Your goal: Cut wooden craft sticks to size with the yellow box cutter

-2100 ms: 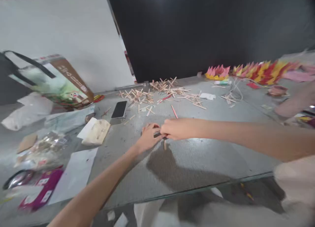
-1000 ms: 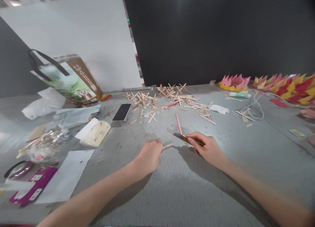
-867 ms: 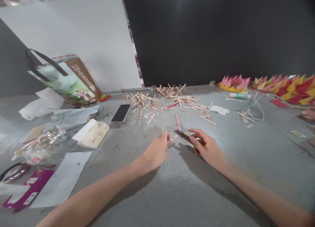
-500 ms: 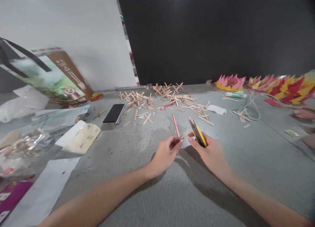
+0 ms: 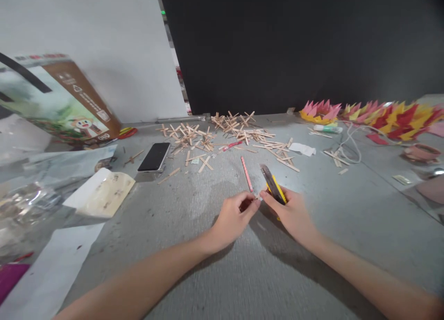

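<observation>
My right hand (image 5: 293,216) is wrapped round a yellow and dark utility knife (image 5: 275,187), its blade end pointing up and away from me. Close beside it, my left hand (image 5: 236,216) pinches a small piece of wooden stick (image 5: 258,196), mostly hidden by the fingers. The right thumb and fingertips reach the other end of that piece. Just beyond the left fingertips lies a thin pink patterned rod (image 5: 246,173), perhaps a pencil. Farther back, several wooden sticks (image 5: 189,137) are heaped, many joined as crosses.
A phone (image 5: 154,156) lies left of the sticks. Along the left are a printed bag (image 5: 81,107), a yellowish packet (image 5: 107,190) and white paper (image 5: 64,250). Pink, yellow and red paper crowns (image 5: 321,112), a glue stick (image 5: 328,128), a white cable (image 5: 354,159) and tape (image 5: 421,152) lie right.
My hands have come together, and the right fingertips now meet the wooden piece in my left fingers, which shows less. The view has shifted slightly to the right.
</observation>
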`<state>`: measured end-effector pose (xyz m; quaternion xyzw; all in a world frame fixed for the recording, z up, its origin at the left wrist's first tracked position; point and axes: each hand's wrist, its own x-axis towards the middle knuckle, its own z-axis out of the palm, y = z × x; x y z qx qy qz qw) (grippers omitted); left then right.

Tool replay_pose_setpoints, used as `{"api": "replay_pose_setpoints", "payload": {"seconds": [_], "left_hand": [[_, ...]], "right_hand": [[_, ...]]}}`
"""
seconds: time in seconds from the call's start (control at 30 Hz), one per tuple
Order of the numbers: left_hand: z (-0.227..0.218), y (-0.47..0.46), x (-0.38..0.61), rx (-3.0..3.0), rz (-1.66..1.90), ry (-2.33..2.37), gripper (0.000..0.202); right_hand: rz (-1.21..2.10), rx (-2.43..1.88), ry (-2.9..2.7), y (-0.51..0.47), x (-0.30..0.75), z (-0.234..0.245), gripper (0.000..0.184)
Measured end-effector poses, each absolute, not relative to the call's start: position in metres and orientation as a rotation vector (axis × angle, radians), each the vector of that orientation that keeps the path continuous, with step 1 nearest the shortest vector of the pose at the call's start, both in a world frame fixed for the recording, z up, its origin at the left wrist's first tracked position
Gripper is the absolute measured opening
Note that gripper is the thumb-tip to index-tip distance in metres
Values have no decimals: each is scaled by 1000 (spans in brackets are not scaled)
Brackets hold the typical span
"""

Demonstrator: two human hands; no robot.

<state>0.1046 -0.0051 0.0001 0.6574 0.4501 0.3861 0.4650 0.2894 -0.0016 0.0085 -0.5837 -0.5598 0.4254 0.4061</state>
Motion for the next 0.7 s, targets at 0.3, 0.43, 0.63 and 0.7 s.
{"api": "replay_pose_setpoints", "payload": {"seconds": [0.3, 0.43, 0.63, 0.7], "left_hand": [[7, -4, 103, 1496, 903, 1068, 35], [8, -5, 103, 1465, 919, 1019, 32], [4, -5, 102, 1431, 938, 966, 30], [2, -6, 102, 1423, 952, 947, 29]], "right_hand": [[1096, -1434, -1386, -3, 288, 8, 37], [1089, -1419, -1382, -2, 289, 8, 38], [1101, -1401, -1345, -1, 291, 6, 39], [1130, -1382, -1319, -1, 291, 6, 38]]}}
